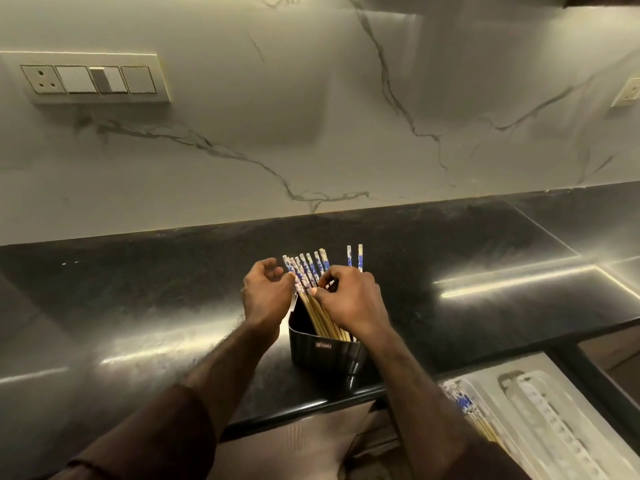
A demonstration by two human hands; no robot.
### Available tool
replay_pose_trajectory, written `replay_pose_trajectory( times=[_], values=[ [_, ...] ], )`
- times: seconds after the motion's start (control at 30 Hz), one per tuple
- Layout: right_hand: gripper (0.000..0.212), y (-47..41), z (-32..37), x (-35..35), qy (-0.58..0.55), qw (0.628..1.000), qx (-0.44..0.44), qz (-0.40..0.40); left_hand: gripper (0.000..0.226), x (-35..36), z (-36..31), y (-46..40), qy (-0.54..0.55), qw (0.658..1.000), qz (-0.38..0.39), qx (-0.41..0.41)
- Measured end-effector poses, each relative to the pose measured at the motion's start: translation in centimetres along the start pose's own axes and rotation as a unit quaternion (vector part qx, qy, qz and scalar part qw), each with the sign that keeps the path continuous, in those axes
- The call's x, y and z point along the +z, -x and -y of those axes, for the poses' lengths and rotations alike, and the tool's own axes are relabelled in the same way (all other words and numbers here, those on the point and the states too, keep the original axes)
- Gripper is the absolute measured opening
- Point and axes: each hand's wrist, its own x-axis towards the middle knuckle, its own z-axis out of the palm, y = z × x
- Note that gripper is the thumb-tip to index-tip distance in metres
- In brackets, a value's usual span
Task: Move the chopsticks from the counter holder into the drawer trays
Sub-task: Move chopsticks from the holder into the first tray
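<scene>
A black holder [323, 353] stands on the dark counter near its front edge. Several wooden chopsticks [308, 271] with blue-and-white patterned tops lean out of it, fanned toward the wall. My left hand [266, 296] is at the left side of the bunch, fingers curled against the leftmost sticks. My right hand [349, 299] is on the right side, its fingers pinched around sticks in the bunch; two chopstick tops [355, 259] stand up behind it. In the open drawer at the lower right, a white tray [540, 407] holds several patterned chopsticks [467, 407].
The glossy black counter [138, 306] runs along a white marble backsplash. A switch panel [90, 79] is on the wall at upper left, a socket [628, 91] at far right. The open drawer juts out below the counter edge at lower right.
</scene>
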Motion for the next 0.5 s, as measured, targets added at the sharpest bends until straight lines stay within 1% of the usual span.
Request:
replay_pose_trajectory(
  times=[0.07, 0.17, 0.33, 0.5],
  values=[
    [0.013, -0.9, -0.5, 0.5, 0.003, 1.000, 0.003, 0.014, 0.042, 0.6, 0.6, -0.8, -0.010, 1.000, 0.000, -0.013],
    [0.012, -1.7, -0.8, 1.4, 0.011, 0.999, 0.003, 0.032, 0.032, 1.2, 1.4, -1.6, -0.018, 0.999, -0.005, -0.028],
    [0.016, -2.5, -0.9, 2.7, 0.009, 0.999, 0.014, 0.052, 0.023, 1.7, 2.3, -2.8, -0.026, 0.999, 0.000, -0.038],
    [0.020, -3.2, -0.8, 3.6, 0.015, 0.997, 0.030, 0.068, 0.014, 1.7, 2.6, -3.5, -0.017, 0.999, 0.028, -0.038]
  ],
)
